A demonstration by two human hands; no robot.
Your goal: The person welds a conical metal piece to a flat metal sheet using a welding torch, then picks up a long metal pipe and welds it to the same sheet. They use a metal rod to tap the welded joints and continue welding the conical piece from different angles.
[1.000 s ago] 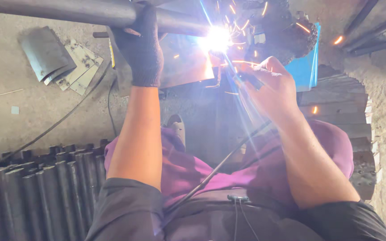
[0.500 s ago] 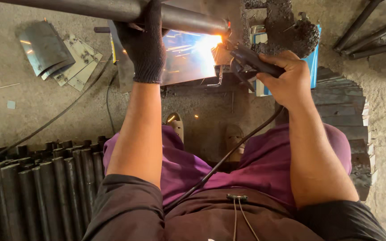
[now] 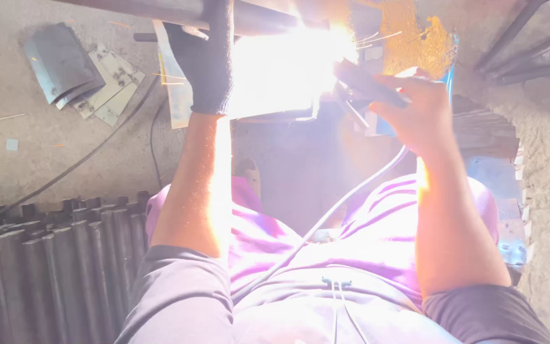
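My left hand (image 3: pixel 206 60), in a dark knit glove, grips a long dark metal pipe (image 3: pixel 154 9) that runs across the top of the view. My bare right hand (image 3: pixel 415 108) holds a black welding electrode holder (image 3: pixel 367 83), its tip pointed left at the pipe. A blinding white arc with sparks (image 3: pixel 300 57) burns between the two hands and washes out the metal there. A grey cable (image 3: pixel 326 216) runs from the holder down across my purple lap.
A row of several dark steel tubes (image 3: pixel 52 267) lies at the lower left. Bent sheet-metal scraps (image 3: pixel 71 67) rest on the concrete floor at upper left. A black cable (image 3: pixel 84 159) snakes over the floor. Dark bars (image 3: pixel 529 44) lie at upper right.
The arc flared a second ago, died down half a second ago, and now burns much brighter. My right hand has stayed near the pipe; the left keeps its grip.
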